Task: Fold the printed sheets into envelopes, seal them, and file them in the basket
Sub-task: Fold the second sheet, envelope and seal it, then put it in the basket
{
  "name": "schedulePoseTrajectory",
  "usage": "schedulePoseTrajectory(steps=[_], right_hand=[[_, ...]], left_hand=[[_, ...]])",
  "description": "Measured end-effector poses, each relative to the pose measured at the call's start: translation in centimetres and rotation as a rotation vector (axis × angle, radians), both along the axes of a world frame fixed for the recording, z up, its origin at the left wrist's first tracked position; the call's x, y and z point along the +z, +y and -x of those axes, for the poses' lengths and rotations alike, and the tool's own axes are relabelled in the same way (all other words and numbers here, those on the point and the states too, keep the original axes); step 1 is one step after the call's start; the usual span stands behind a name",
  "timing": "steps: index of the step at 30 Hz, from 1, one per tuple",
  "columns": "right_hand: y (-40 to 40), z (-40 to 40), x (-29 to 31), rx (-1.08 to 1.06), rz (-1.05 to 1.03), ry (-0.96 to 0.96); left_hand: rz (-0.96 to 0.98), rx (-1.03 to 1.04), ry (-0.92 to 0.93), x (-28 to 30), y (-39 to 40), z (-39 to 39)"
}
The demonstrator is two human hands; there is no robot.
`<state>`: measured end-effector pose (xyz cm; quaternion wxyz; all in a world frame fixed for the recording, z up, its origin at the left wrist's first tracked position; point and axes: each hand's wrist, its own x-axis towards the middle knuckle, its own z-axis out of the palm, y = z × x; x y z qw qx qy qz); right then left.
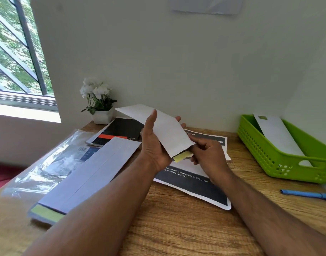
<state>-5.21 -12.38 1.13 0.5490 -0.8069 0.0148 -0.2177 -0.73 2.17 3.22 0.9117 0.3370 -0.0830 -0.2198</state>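
One sealed envelope (276, 133) already lay in the green basket (287, 163), while the left hand (154, 145) and right hand (208, 154) gripped another envelope (167, 130) above the printed sheets (191, 183), unsealed, more blanks (88, 174) waiting

I hold an envelope (164, 129) between my left hand (153, 145) and right hand (207, 154), above the printed sheets (193, 183) on the desk (177, 228). A stack of envelopes (90, 176) lies left of them. The potted plant (98, 102) stands behind, against the wall. The basket (287, 161) sits right, an envelope inside, a pen (306, 194) before it.
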Motion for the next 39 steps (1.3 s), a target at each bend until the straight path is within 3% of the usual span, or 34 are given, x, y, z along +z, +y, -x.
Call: schedulePoseTrajectory(steps=[2, 4, 8, 13, 17, 19, 25, 31, 39], right_hand=[[-0.7, -0.3, -0.5, -0.07, 0.45, -0.124], [-0.7, -0.4, -0.5, -0.115, 0.678, -0.188], [0.2, -0.1, 0.1, -0.234, 0.899, -0.333], [0.4, -0.1, 0.2, -0.023, 1.056, -0.569], [0.2, 0.0, 0.4, 0.048, 1.18, -0.642], [0.4, 0.2, 0.5, 0.015, 1.151, -0.675], [0.3, 0.4, 0.3, -0.183, 0.764, -0.657], [1.0, 1.2, 0.3, 0.038, 0.737, -0.647], [0.5, 0.7, 0.0, 0.015, 0.739, -0.67]], left_hand=[[-0.007, -0.008, 0.013, -0.2, -0.3, -0.1], [-0.001, 0.006, 0.029, -0.4, -0.5, -0.1], [-0.019, -0.036, -0.012, -0.6, -0.9, 0.3], [-0.087, -0.151, -0.049, -0.3, -1.1, 1.2], [0.088, -0.01, 0.096, -0.1, 0.3, -0.9], [0.177, 0.045, 0.123, -0.4, 1.0, -2.0], [0.197, 0.199, 0.135, -0.2, 2.2, -2.7], [0.264, 0.308, 0.153, -0.6, 3.1, -3.7], [0.3, 0.451, 0.207, -0.4, 3.2, -4.0]])
